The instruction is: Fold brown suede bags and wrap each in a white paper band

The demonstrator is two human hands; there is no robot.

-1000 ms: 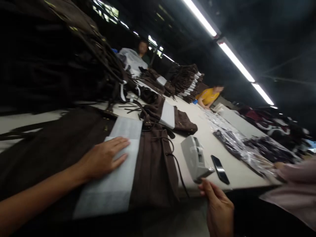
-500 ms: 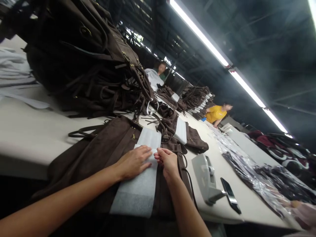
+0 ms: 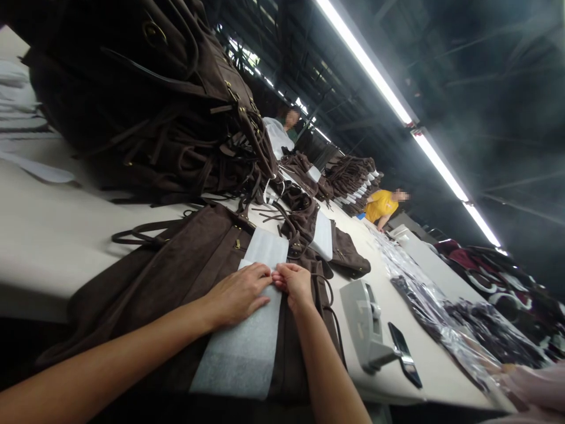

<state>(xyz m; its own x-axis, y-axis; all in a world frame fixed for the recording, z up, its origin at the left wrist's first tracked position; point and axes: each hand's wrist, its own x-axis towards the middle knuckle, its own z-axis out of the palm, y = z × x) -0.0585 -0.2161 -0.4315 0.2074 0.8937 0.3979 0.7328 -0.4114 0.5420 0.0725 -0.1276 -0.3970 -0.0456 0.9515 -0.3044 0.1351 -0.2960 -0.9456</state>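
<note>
A dark brown suede bag [image 3: 176,277] lies flat on the pale table [image 3: 48,235] in front of me. A band of white foam sheet [image 3: 247,347] is wrapped across it. My left hand [image 3: 236,294] presses flat on the foam with the fingers spread. My right hand [image 3: 295,284] is beside it, fingertips pinched at the foam's seam where the two hands meet. What the fingers pinch is too small to make out.
A grey tape dispenser [image 3: 364,327] and a black phone [image 3: 404,356] lie right of the bag. A tall heap of brown bags [image 3: 145,106] stands at the left. Another wrapped bag [image 3: 324,238] lies beyond. Plastic-wrapped goods [image 3: 445,318] lie at right. Two persons [image 3: 382,206] sit farther along.
My right hand left the tape dispenser and came to the foam seam beside my left hand. The view swung left and down toward the bag.
</note>
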